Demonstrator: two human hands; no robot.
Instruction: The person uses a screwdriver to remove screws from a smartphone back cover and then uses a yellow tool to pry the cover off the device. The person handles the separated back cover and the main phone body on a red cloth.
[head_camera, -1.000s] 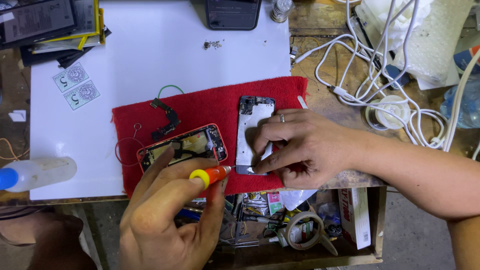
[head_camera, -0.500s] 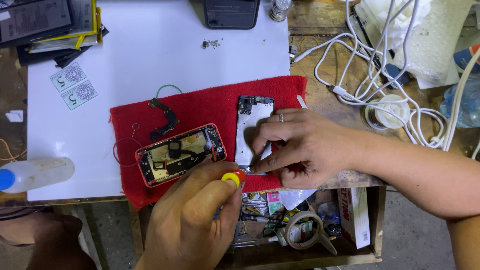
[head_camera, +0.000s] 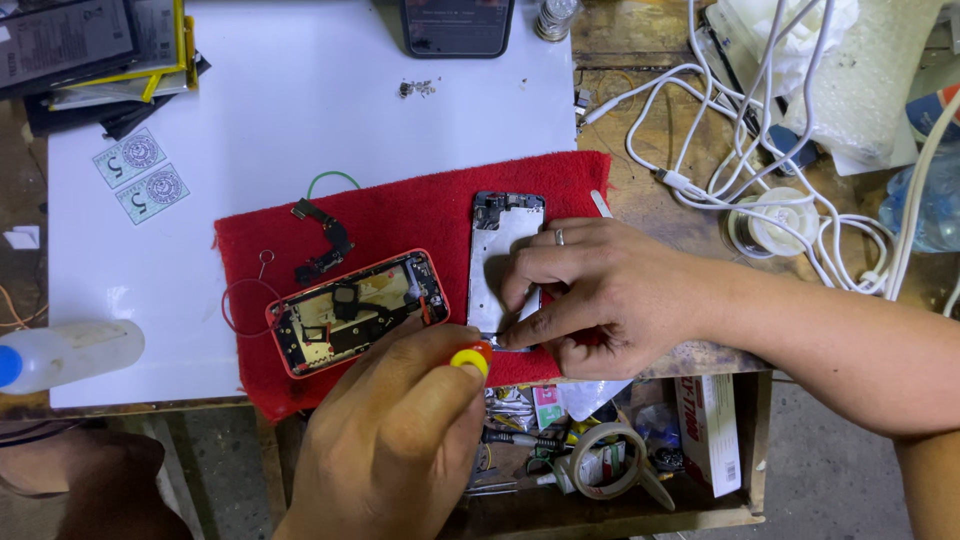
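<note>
My left hand (head_camera: 400, 440) grips a small screwdriver with an orange handle and yellow cap (head_camera: 468, 358); its tip points at the lower end of a silver phone panel (head_camera: 505, 225). My right hand (head_camera: 600, 295), a ring on one finger, presses down on that panel and pinches its lower edge. Just left of the panel lies an opened phone casing with a red rim (head_camera: 355, 310), its insides exposed. Both lie on a red cloth (head_camera: 420, 215). A black flex part (head_camera: 325, 245) rests on the cloth above the casing.
The cloth lies on a white sheet (head_camera: 300, 110) with loose screws (head_camera: 417, 88) and two stickers (head_camera: 140, 175). A dark phone (head_camera: 457, 25), stacked batteries (head_camera: 90, 50), white cables (head_camera: 760, 150), a plastic bottle (head_camera: 60, 355) and a tape roll (head_camera: 605, 460) surround it.
My left hand has moved right with the screwdriver, off the red-rimmed casing and to the panel's lower end. The casing is now uncovered. My right hand has stayed on the panel.
</note>
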